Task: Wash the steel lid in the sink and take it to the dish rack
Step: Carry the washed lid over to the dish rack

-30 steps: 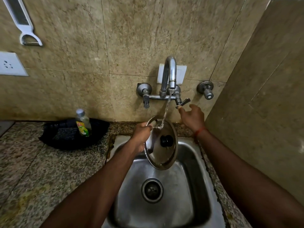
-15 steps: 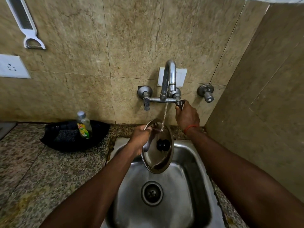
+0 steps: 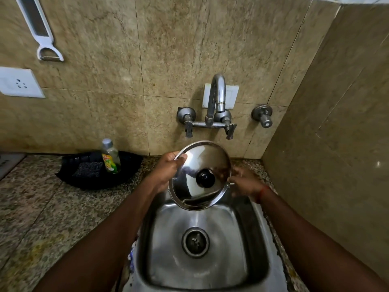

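One steel lid point(image 3: 202, 157); one sink point(image 3: 257, 239); one tap point(image 3: 216, 95); one soap bottle point(image 3: 110, 159); one scrub pad point(image 3: 87, 171); one peeler point(image 3: 40, 32); two grips: left grip point(image 3: 166, 171), right grip point(image 3: 245, 183)

Speckled granite counter point(image 3: 42, 207) runs along the tiled wall. Steel sink point(image 3: 257, 249) set into it at right, with a thin granite strip behind and to the right of the sink. Black tray point(image 3: 130, 165) on the counter at the back, against the wall, just left of the sink. In the tray: dark scrub pad point(image 3: 87, 171), and a clear bottle point(image 3: 110, 159) with a green-yellow label upright beside it. Grey flat thing point(image 3: 8, 163) at far left edge, cut off, can't tell what
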